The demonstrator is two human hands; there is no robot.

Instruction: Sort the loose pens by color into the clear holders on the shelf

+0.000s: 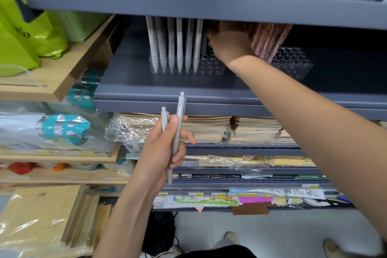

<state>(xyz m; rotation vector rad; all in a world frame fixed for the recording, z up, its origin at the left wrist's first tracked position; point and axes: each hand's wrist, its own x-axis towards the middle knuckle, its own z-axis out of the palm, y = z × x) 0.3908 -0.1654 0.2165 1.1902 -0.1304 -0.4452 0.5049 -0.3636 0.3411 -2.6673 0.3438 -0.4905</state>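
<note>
Overhead, little room is left beneath the upper shelf edge (188, 4); the right hand (230, 46) is raised there, grip hidden; two grey pens (179, 109) are gripped by the left hand (161, 151) mid-frame.

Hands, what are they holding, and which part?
The left hand grips two grey pens around their middles. The right hand seems to hold blurred pink pens; where is unclear.

setting: a stationery shop. grey metal display shelving (209, 4) spans 10 to 3 o'clock. yellow price labels (199, 194) line a shelf edge at 5 o'clock. shrink-wrapped notebook stacks (207, 128) sit at centre. grey pens (171, 48) stand in a clear holder (211, 67) at 12 o'clock. wrapped envelopes (37, 216) lie at 7 o'clock.
</note>
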